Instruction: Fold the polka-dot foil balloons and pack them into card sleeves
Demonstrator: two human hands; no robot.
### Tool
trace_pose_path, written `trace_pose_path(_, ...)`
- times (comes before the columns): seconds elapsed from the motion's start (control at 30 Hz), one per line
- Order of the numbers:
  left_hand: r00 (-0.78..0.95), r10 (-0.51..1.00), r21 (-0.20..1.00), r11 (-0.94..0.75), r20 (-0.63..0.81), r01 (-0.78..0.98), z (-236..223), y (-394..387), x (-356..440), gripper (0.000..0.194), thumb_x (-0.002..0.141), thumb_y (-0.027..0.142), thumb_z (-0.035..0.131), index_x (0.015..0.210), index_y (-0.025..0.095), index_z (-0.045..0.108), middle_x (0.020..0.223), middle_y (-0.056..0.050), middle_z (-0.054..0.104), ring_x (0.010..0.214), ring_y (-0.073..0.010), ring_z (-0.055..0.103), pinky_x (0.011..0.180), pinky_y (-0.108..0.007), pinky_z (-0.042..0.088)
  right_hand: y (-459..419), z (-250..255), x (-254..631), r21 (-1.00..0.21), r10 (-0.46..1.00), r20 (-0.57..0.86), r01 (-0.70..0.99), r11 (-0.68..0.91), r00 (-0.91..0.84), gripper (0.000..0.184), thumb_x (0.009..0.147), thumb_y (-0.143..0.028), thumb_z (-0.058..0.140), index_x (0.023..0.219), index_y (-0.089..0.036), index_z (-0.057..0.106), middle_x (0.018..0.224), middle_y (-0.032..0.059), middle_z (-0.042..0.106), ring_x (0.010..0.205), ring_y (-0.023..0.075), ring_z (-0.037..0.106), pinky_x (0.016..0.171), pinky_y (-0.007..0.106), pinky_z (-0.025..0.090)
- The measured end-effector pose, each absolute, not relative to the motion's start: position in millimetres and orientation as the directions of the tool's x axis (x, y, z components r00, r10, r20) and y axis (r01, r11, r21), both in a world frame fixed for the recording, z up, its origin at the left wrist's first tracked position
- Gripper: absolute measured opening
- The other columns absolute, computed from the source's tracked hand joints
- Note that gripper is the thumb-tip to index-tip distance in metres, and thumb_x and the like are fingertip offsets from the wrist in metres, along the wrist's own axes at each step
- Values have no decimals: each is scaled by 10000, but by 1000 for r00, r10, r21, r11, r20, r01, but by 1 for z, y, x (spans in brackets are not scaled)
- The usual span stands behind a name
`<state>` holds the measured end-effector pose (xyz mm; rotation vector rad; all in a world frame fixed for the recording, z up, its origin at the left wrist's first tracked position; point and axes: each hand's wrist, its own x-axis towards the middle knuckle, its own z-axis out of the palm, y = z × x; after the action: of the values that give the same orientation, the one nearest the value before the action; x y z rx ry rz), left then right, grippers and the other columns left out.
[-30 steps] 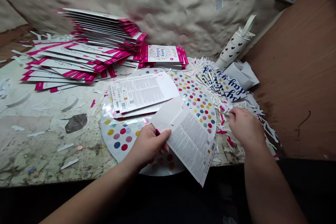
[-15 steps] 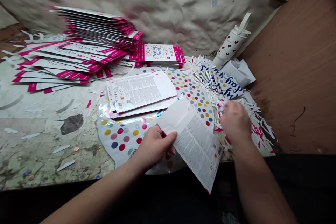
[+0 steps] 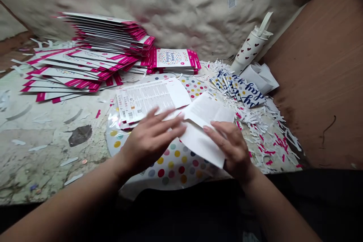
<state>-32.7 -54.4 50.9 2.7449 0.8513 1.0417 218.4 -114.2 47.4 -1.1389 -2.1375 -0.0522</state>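
Note:
My right hand (image 3: 231, 147) grips a white card envelope (image 3: 201, 141) by its right side, thumb and fingers closed on it. The envelope is tilted, and its flap (image 3: 208, 111) is folded open. My left hand (image 3: 151, 138) is slightly blurred, with its fingers spread at the envelope's left edge; whether the fingertips touch it I cannot tell. Underneath both lies a flat, shiny polka-dot foil balloon (image 3: 167, 166) with a rounded outline. On the balloon, left of the envelope, rests a small pile of printed envelopes (image 3: 153, 100), back side up.
A tall stack of pink-edged envelopes (image 3: 110, 32) stands at the back left, beside a lower stack (image 3: 172, 59). At the right are folded foil pieces with blue lettering (image 3: 241, 87), paper scraps (image 3: 263, 128) and a heart-patterned tumbler (image 3: 251, 49). A wooden panel (image 3: 320, 83) bounds the right side.
The envelope has passed from my left hand to my right and turned. My right hand came in from the scraps at the right; my left has let go and spread its fingers.

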Motion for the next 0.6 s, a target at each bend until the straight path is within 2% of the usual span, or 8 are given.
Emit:
trace_pose_path(0.1, 759, 394, 140, -915, 518, 379, 26, -71, -38, 299, 864, 107, 432, 1102, 195, 591, 1084, -87, 655, 1117, -236, 542, 996, -443, 381, -127, 25, 215, -211, 705, 495, 717, 665, -508, 455, 828, -158, 502, 1279, -218, 489, 1114, 114, 622, 1034, 265, 574, 875, 446, 491)
trace_pose_path(0.17, 792, 366, 131, -928, 489, 349, 12, -84, -37, 271, 860, 110, 435, 1078, 139, 593, 1180, -146, 596, 1211, -288, 447, 995, -476, 377, -138, 12, 211, -188, 709, 421, 710, 679, -566, 426, 841, -121, 462, 1250, -224, 514, 1116, 110, 626, 1056, 259, 569, 877, 414, 500)
trace_pose_path(0.27, 834, 402, 169, -916, 378, 365, 11, -80, -29, 350, 857, 80, 403, 1186, 106, 519, 1315, -177, 475, 1280, -285, 352, 1011, -470, 363, -137, 6, 214, -243, 827, 357, 811, 531, -434, 458, 843, -208, 507, 1296, -247, 452, 1304, 107, 495, 1232, 270, 426, 979, 464, 418)
trace_pose_path(0.33, 838, 448, 191, -893, 311, 407, 20, -59, -19, 406, 864, 88, 376, 1262, 91, 453, 1336, -179, 452, 1285, -256, 349, 1023, -429, 356, -121, 12, 220, -302, 920, 288, 886, 352, -267, 641, 796, -382, 582, 1367, -214, 342, 1434, 135, 312, 1330, 306, 251, 1029, 532, 322)
trace_pose_path(0.4, 858, 445, 192, -893, 256, 407, 30, -31, -5, 468, 869, 193, 420, 1321, 76, 385, 1394, -190, 367, 1320, -267, 279, 1053, -435, 300, -99, 21, 227, -324, 979, 132, 927, 191, -156, 910, 687, -570, 624, 1412, -179, 237, 1487, 168, 146, 1360, 348, 98, 1041, 581, 240)
trace_pose_path(0.47, 899, 401, 192, -910, 177, 368, 34, -9, 10, 649, 835, 388, 491, 1367, 63, 308, 1443, -204, 256, 1347, -313, 185, 1071, -478, 229, -83, 29, 232, -316, 984, -85, 941, 121, -156, 1072, 592, -673, 625, 1425, -156, 194, 1489, 197, 86, 1355, 374, 46, 1039, 598, 198)
trace_pose_path(0.53, 940, 335, 207, -926, 59, 317, 30, -4, 19, 820, 766, 563, 511, 1370, 50, 301, 1433, -223, 261, 1333, -359, 199, 1061, -515, 211, -83, 31, 232, -312, 943, -237, 937, 154, -233, 1126, 546, -702, 631, 1420, -129, 213, 1478, 220, 103, 1347, 387, 63, 1045, 588, 189)
trace_pose_path(0.6, 951, 310, 206, -929, -16, 306, 20, -18, 20, 872, 723, 638, 508, 1323, 20, 378, 1378, -255, 350, 1281, -393, 300, 1032, -522, 259, -100, 27, 230, -326, 914, -230, 911, 251, -334, 1080, 563, -665, 652, 1406, -120, 255, 1470, 218, 148, 1346, 374, 102, 1053, 564, 208)
